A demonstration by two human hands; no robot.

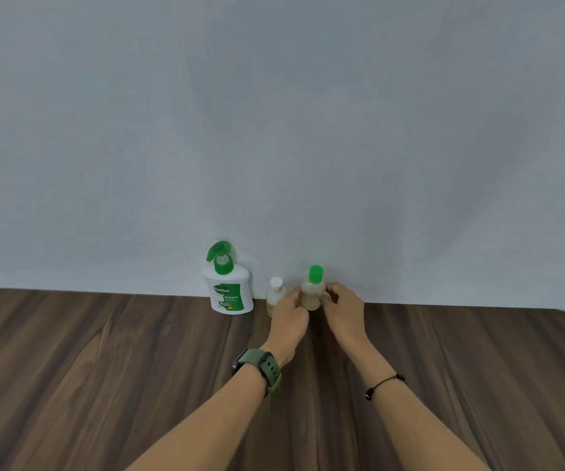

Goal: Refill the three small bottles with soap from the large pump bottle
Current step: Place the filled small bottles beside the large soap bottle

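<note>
Both hands close on a small bottle at the frame's centre; refilling looks barely begun.

Left hand (pixel 289 312) and right hand (pixel 344 305) pinch the green-capped bottle (pixel 313 294) from either side, cap on. Beside it stands a white-capped bottle (pixel 275 295); further left, the pump bottle (pixel 228 287), against the wall. No third small bottle shows.

Two bare forearms, no sleeves visible. Left wrist: a wristwatch (pixel 257 368) with a dark case and an olive-green strap, perforated with a row of adjustment holes along the strap. Right wrist: a thin black cord bracelet (pixel 385 385) carrying two small dark beads or knots. No rings discernible on the left hand (pixel 289 312) or right hand (pixel 344 305).
</note>
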